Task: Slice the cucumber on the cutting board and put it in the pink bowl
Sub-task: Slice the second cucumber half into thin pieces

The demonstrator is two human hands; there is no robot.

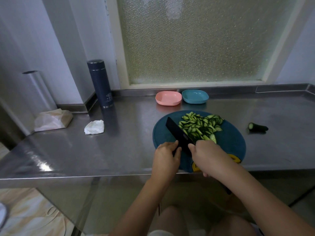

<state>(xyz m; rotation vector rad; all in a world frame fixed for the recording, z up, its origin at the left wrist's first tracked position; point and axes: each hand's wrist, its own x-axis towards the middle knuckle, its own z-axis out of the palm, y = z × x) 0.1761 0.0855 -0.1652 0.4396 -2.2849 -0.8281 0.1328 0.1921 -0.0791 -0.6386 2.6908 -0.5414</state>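
**Desk:** Where is the cucumber on your feed?

**Operator:** I see the cucumber slices point(201, 125) heaped on the far half of the cutting board point(228, 142), a round dark-teal one at the near edge of the steel counter point(119, 150). The black knife point(177, 132) lies slanted across the board, its blade against the left side of the heap.

**Desk:** And the hands?

**Operator:** The right hand point(208, 157) is clenched at the near end of the blade, over the board's near half. The handle is hidden under it, so I read it as grasping the knife. Its knuckles touch the nearest slices. The left hand point(166, 157) is at the board's near left, thumb and curled fingers against the blade's left edge. Whether it pinches the blade or only rests on it, I cannot tell.

**Desk:** The bowls?

**Operator:** The pink bowl point(168, 98) stands just beyond the board, with a blue bowl point(195, 96) just beside it on the right. A cucumber end point(258, 127) lies on the counter right of the board, apart from it. Well left of the board I see a crumpled tissue point(94, 127) and, farther back, an upright dark flask point(100, 84).
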